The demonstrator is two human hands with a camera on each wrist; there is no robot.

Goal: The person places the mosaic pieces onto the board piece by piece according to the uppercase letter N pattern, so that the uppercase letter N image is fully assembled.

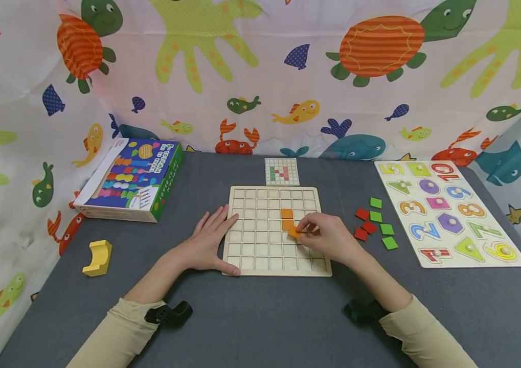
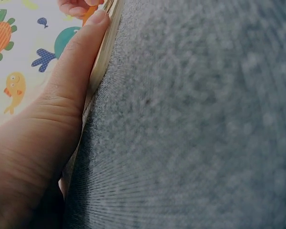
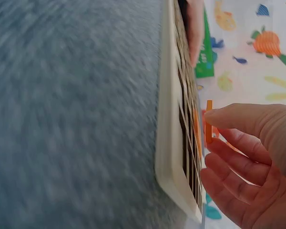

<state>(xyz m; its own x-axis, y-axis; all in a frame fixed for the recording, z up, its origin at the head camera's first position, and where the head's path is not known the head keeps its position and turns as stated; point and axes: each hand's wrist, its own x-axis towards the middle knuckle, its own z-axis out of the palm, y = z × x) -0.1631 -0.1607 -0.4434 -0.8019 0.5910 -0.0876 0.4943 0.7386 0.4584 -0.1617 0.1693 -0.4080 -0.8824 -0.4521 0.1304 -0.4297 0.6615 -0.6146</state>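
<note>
A square wooden grid board [image 1: 260, 249] lies flat on the dark table. My left hand [image 1: 210, 241] rests spread along its left edge, the thumb at the near left corner. Between thumb and fingertips my right hand [image 1: 329, 236] pinches an orange square tile [image 1: 293, 232] over the grid; the right wrist view shows this tile [image 3: 209, 121] edge-on, just above the board. Two orange tiles [image 1: 287, 219] sit in neighbouring cells of one column, right beyond the held one. Behind the board lies a small pattern card [image 1: 281, 171] with coloured squares.
Several red tiles [image 1: 362, 213] and green tiles [image 1: 375, 216] lie loose right of the board. Farther right is a number-and-shape puzzle board [image 1: 449, 214]. At the left stand a game box [image 1: 127, 179] and a yellow curved block [image 1: 98, 258]. A printed cloth [image 1: 260, 66] hangs behind the table.
</note>
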